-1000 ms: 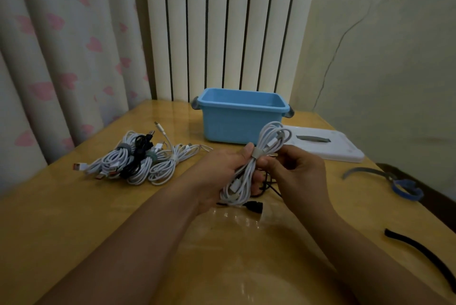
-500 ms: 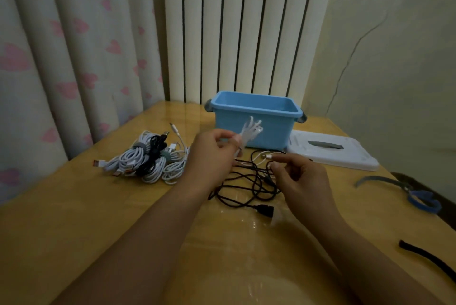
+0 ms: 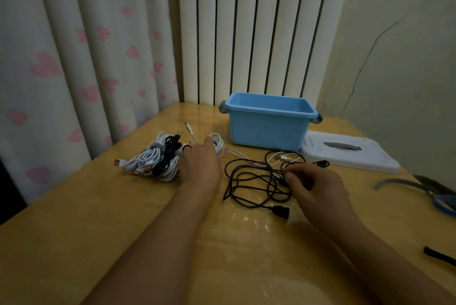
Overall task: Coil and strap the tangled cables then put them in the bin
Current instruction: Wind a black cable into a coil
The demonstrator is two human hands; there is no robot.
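Nearest to us, a black strap [image 3: 441,256] lies at the right edge of the worktop [image 3: 74,218]. Our right hand [image 3: 318,187] is just beyond, fingers curled, pinching the black cable [image 3: 249,181] where it lies in loose tangled loops at the middle of the worktop; its plug [image 3: 280,211] points toward us. A thin white cable [image 3: 274,156] is mixed into the far side of that tangle. To the left, our left hand [image 3: 201,165] rests palm down against the pile of coiled cables [image 3: 155,159]; its fingers are hidden among the coils, so we cannot tell whether they grip anything. At the far right lies a grey and blue strap [image 3: 439,196]. Farther back stands the blue bin [image 3: 267,123], open, with its white lid [image 3: 350,154] flat on the worktop just to its right. Behind are a curtain [image 3: 74,58] and a radiator [image 3: 246,28].
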